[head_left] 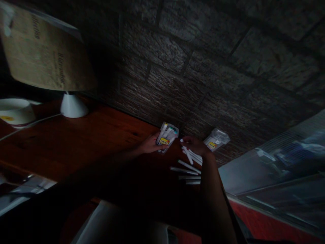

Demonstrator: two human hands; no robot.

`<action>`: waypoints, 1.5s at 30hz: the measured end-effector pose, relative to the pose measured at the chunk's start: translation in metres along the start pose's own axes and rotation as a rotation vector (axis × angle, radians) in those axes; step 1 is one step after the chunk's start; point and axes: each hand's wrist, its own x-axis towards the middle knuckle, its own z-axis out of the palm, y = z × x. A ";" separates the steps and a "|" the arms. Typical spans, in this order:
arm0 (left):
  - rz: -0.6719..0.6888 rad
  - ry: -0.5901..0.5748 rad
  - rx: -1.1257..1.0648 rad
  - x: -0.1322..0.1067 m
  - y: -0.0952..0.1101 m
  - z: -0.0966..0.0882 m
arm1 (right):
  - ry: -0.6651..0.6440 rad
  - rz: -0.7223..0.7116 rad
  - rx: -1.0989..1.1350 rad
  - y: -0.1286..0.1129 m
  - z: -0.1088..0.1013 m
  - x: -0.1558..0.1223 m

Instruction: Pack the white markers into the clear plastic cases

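Note:
My left hand (150, 143) is closed around a clear plastic marker case (167, 136) with a yellow label and several white markers standing in it. Just to its right, my right hand (194, 145) pinches a white marker (188, 155), which slants down toward the tabletop. Several loose markers (189, 166) lie on the table below and beside that hand, some partly hidden by the forearm. Behind the right wrist stands a second clear case (215, 139) with a similar yellow label; its contents are hard to make out.
A lamp with a printed brown shade (45, 51) and a white base (72, 105) stands at the left of the wooden table (114, 128). Near it are a white bowl-like container (15, 112) and a cord. A stone wall (162, 74) rises behind; a glassy panel (279, 162) is at right.

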 end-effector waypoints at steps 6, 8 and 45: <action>-0.004 -0.033 -0.001 -0.002 0.003 -0.002 | 0.405 -0.101 0.305 -0.043 -0.040 0.005; -0.013 -0.034 -0.005 -0.003 0.004 -0.002 | 0.529 -0.114 0.362 -0.058 -0.045 0.002; -0.014 -0.029 -0.044 -0.002 -0.001 -0.001 | -0.030 -0.168 0.150 -0.081 -0.034 -0.019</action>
